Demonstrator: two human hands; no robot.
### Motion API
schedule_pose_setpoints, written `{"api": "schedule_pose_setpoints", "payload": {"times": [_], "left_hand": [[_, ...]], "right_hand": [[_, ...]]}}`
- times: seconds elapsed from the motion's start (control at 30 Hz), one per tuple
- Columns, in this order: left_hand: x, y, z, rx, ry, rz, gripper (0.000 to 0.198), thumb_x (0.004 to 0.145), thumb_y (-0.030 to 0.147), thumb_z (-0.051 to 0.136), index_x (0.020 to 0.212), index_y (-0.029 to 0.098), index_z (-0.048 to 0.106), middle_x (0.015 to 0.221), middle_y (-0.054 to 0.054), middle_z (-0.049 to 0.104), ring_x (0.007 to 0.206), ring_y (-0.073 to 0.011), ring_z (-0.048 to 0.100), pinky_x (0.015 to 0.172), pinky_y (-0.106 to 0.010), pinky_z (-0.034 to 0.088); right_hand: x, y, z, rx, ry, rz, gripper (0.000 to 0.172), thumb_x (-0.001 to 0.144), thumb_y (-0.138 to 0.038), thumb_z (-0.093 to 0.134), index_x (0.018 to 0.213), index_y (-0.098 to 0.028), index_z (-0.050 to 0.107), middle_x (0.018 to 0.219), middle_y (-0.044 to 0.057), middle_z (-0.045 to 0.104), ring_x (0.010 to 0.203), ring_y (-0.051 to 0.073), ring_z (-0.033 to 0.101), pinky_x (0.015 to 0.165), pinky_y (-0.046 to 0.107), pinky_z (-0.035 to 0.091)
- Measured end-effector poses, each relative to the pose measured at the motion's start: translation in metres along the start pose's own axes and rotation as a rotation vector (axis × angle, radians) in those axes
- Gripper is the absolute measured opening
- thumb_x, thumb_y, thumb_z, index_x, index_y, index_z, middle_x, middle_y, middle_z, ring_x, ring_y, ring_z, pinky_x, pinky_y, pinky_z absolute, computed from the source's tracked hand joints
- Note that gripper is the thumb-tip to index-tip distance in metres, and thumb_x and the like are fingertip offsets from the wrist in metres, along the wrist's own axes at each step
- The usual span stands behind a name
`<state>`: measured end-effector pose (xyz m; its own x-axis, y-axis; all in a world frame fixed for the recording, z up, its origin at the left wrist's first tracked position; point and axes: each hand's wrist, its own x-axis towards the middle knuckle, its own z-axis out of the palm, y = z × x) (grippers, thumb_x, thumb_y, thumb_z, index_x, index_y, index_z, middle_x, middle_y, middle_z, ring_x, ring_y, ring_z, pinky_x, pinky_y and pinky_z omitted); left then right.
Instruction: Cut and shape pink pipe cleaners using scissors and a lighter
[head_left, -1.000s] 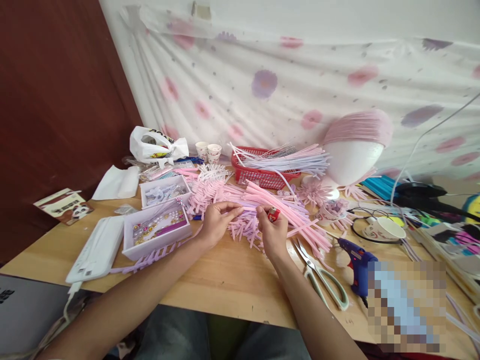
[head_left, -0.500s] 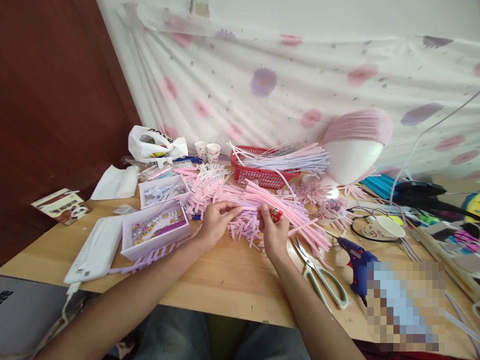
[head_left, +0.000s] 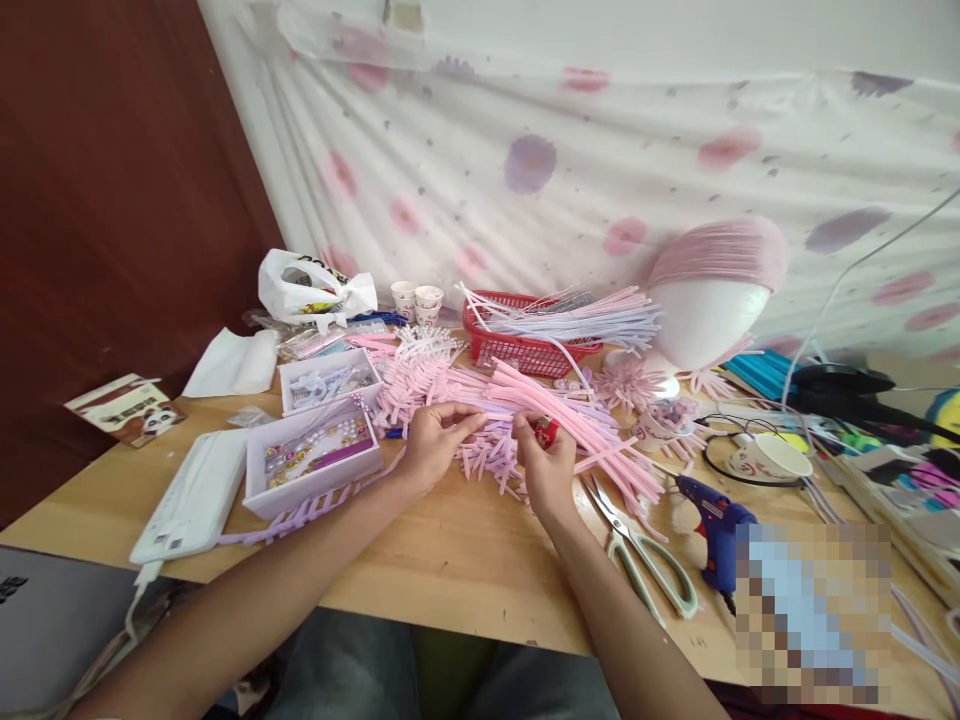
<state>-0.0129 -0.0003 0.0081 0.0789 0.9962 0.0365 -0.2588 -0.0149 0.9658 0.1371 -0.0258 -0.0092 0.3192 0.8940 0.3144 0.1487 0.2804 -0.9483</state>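
My left hand (head_left: pixel 433 446) pinches a thin pink strip (head_left: pixel 491 412) that runs across to my right hand (head_left: pixel 545 467). My right hand is closed round a small red lighter (head_left: pixel 547 431), with its thumb on top, close to the strip's end. Both hands hover over a heap of pink fringed pieces (head_left: pixel 487 455) and long pink sticks (head_left: pixel 592 430) lying on the wooden table (head_left: pixel 450 560).
White trays of beads (head_left: pixel 315 452) and a white flat case (head_left: pixel 196 496) lie left. Scissors (head_left: pixel 645 555) and a blue glue gun (head_left: pixel 712 525) lie right of my hands. A red basket (head_left: pixel 525 350), a foam head (head_left: pixel 709 300), cups and cables stand behind.
My right hand has shifted slightly, lifting the lighter a little toward the strip. The left hand has kept its pinch in place.
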Motion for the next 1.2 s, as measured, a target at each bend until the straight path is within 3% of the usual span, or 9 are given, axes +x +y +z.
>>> {"api": "schedule_pose_setpoints", "payload": {"times": [0.2,0.3,0.43,0.77,1.03,1.2], "left_hand": [[0.000,0.001,-0.001,-0.009,-0.001,-0.021,0.032,0.059,0.039,0.087,0.077,0.014,0.077,0.073,-0.005,0.073,0.068,-0.0150,0.065,0.062,-0.024,0.054],[0.001,0.001,-0.002,-0.015,0.002,-0.028,0.033,0.060,0.040,0.087,0.077,0.014,0.076,0.074,-0.005,0.074,0.068,-0.0152,0.066,0.062,-0.024,0.054],[0.001,0.001,-0.003,-0.010,-0.008,-0.036,0.036,0.062,0.044,0.085,0.079,0.014,0.076,0.076,-0.007,0.075,0.070,-0.0169,0.068,0.063,-0.026,0.055],[0.000,0.000,-0.002,-0.005,-0.038,-0.079,0.041,0.058,0.049,0.087,0.075,0.014,0.075,0.075,-0.007,0.075,0.068,-0.0162,0.067,0.062,-0.025,0.053],[0.002,-0.001,-0.003,-0.046,0.000,-0.098,0.041,0.058,0.050,0.087,0.072,0.013,0.073,0.072,-0.006,0.073,0.063,-0.0133,0.064,0.062,-0.024,0.051],[0.002,0.000,-0.004,-0.059,-0.001,-0.095,0.041,0.058,0.051,0.086,0.071,0.014,0.073,0.071,-0.006,0.073,0.061,-0.0130,0.064,0.061,-0.024,0.051]], "right_hand": [[0.000,0.002,0.002,0.064,-0.006,0.050,0.039,0.088,-0.049,0.062,0.067,-0.018,0.052,0.056,-0.005,0.039,0.051,0.009,0.034,0.047,0.023,0.029],[0.001,0.001,0.000,0.127,0.025,0.094,0.039,0.087,-0.052,0.062,0.070,-0.017,0.056,0.058,-0.005,0.041,0.050,0.009,0.031,0.045,0.023,0.026],[0.002,-0.003,-0.001,0.030,-0.013,0.016,0.032,0.085,-0.049,0.067,0.079,-0.017,0.062,0.061,-0.003,0.048,0.052,0.010,0.037,0.049,0.023,0.031],[0.001,-0.002,0.003,-0.056,0.006,-0.039,0.041,0.090,-0.050,0.060,0.065,-0.019,0.051,0.056,-0.005,0.044,0.052,0.010,0.038,0.053,0.025,0.034],[-0.003,-0.008,0.002,-0.008,-0.033,-0.077,0.035,0.090,-0.049,0.061,0.081,-0.016,0.067,0.060,-0.002,0.053,0.054,0.012,0.044,0.054,0.025,0.035],[-0.005,-0.007,0.002,-0.076,-0.021,-0.123,0.030,0.091,-0.044,0.061,0.080,-0.017,0.067,0.065,0.000,0.057,0.058,0.013,0.048,0.056,0.026,0.037]]}}
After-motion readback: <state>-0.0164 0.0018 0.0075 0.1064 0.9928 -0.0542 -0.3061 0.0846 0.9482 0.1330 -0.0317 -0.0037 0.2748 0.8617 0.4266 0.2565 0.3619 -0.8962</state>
